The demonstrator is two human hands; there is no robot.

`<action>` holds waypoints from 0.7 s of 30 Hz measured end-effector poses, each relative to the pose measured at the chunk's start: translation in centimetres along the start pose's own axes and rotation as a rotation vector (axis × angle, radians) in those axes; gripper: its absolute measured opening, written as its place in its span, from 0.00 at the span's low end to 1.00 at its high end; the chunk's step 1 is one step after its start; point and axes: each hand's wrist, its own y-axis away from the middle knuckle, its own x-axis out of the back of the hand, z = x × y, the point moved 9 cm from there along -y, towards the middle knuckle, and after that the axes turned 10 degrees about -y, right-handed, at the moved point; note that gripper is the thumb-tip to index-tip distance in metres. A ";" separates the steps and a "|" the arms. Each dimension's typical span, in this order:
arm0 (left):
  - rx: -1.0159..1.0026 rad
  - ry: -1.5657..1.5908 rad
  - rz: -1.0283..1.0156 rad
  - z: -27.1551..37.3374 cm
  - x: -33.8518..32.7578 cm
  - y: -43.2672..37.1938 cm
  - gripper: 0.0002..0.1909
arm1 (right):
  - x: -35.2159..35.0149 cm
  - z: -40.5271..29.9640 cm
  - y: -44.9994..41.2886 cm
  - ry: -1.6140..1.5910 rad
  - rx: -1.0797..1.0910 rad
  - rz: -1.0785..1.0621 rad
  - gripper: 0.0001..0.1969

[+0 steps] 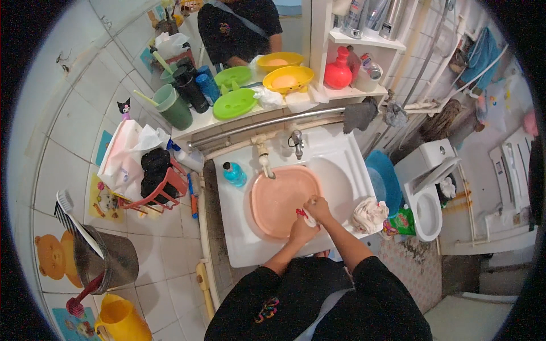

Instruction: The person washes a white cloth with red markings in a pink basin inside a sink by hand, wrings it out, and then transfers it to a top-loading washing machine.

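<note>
My left hand (302, 232) and my right hand (318, 208) grip a small wet-looking white cloth with red parts (310, 220) between them. Most of the cloth is hidden by my fingers. Both hands are over the near right rim of a pink plastic basin (283, 200), which sits in a white ceramic sink (241, 251). Above the basin's far side hangs the spout of a cream plastic faucet (264, 160). A metal faucet (297, 145) stands to its right. A bundled pale cloth (370, 214) lies on the sink's right edge.
A bottle of blue liquid (234, 174) stands at the sink's left. Behind runs a shelf with a green soap dish (234, 103), a yellow dish (288, 79) and cups. A red basket (170, 192) hangs left; a blue basin (386, 181) and toilet (428, 213) are right.
</note>
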 end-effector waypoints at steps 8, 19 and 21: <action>-0.260 0.146 -0.178 -2.2 0.1 -1.7 0.32 | 1.6 -0.6 3.7 -0.491 0.019 0.177 0.28; -0.074 0.756 -0.514 2.8 -2.8 -1.3 0.29 | 16.8 -1.6 12.7 0.576 -0.319 0.691 0.39; -0.130 0.698 -0.511 2.4 -4.2 -1.1 0.30 | 17.1 2.7 13.0 0.573 -0.389 0.697 0.38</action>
